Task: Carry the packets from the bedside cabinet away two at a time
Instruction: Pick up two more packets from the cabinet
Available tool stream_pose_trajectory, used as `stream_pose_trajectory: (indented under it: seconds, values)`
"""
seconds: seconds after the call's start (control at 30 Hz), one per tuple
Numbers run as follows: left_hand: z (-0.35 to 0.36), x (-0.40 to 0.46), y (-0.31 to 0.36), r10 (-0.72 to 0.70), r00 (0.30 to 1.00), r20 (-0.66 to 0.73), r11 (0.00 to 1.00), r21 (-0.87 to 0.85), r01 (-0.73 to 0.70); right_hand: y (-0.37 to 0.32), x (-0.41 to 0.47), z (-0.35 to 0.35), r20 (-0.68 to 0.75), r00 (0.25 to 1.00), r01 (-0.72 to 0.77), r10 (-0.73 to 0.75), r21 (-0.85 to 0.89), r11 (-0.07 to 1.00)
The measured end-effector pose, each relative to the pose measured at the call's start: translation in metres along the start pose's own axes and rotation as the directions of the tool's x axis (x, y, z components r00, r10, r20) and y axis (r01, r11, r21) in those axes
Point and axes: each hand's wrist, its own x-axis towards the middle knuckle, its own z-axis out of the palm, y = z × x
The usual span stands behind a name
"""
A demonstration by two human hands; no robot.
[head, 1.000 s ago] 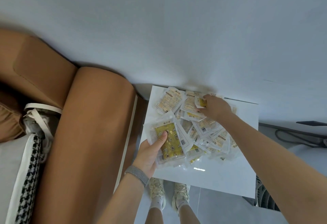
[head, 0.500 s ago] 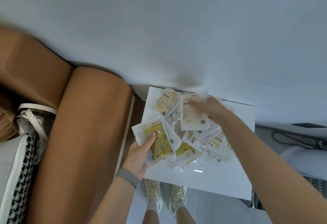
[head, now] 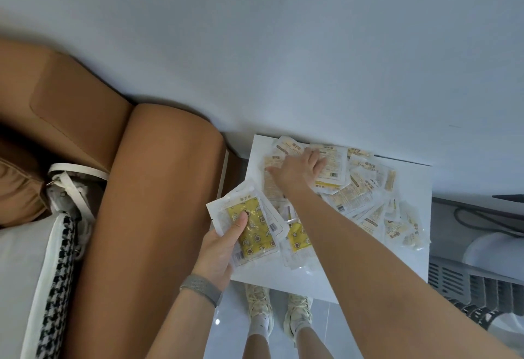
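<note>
Pretty early in this one, I'd say. The left hand [head: 219, 248] has a yellow packet [head: 253, 231] pinched under its thumb at the near-left corner of the cabinet [head: 408, 259], lifted a bit off the top. The right hand [head: 297, 173] lies flat with fingers spread on a pale packet [head: 330, 164] at the far edge, nothing gripped yet. So one of the pair is in hand, the second isn't. A big pile [head: 365, 202] is left spread over the cabinet, lots of trips to go. The printing on the packets is too small to read.
</note>
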Motion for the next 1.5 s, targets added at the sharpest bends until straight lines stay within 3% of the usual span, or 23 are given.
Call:
stream_pose_trajectory:
  seconds: [0.33, 0.5, 0.63, 0.77, 1.07, 1.27, 1.43, 1.5]
  values:
    - [0.002, 0.008, 0.021, 0.011, 1.000, 0.022, 0.999, 0.045, -0.012, 0.003, -0.003, 0.011, -0.260, 0.962, 0.086, -0.078, 0.018, 0.996]
    - [-0.005, 0.012, 0.026, 0.044, 0.999, 0.011, 0.995, 0.089, -0.045, 0.006, 0.003, 0.009, -0.219, 0.962, 0.189, -0.162, 0.112, 0.975]
    - [-0.011, 0.013, 0.026, 0.043, 0.999, 0.014, 0.995, 0.086, -0.044, 0.006, 0.007, 0.002, -0.186, 0.973, 0.167, -0.136, 0.165, 0.972]
    - [-0.015, 0.016, 0.023, 0.031, 1.000, 0.003, 0.996, 0.086, -0.031, 0.006, 0.018, -0.013, -0.085, 0.986, 0.151, -0.145, 0.072, 0.986]
    - [-0.020, 0.018, 0.021, 0.016, 0.999, -0.033, 0.996, 0.093, -0.012, 0.006, 0.005, -0.002, -0.268, 0.945, 0.229, -0.189, 0.126, 0.965]
    - [-0.026, 0.016, 0.026, 0.065, 0.997, -0.040, 0.994, 0.092, -0.061, 0.015, -0.025, -0.009, -0.263, 0.957, 0.257, -0.118, 0.595, 0.762]
    - [-0.027, 0.006, 0.028, 0.110, 0.992, -0.058, 0.991, 0.081, -0.105, 0.032, -0.079, -0.023, -0.074, 0.991, 0.108, -0.115, 0.942, 0.319]
    - [-0.026, -0.005, 0.028, 0.118, 0.990, -0.073, 0.991, 0.078, -0.112, 0.040, -0.098, -0.030, 0.039, 0.993, -0.014, -0.112, 0.975, 0.221]
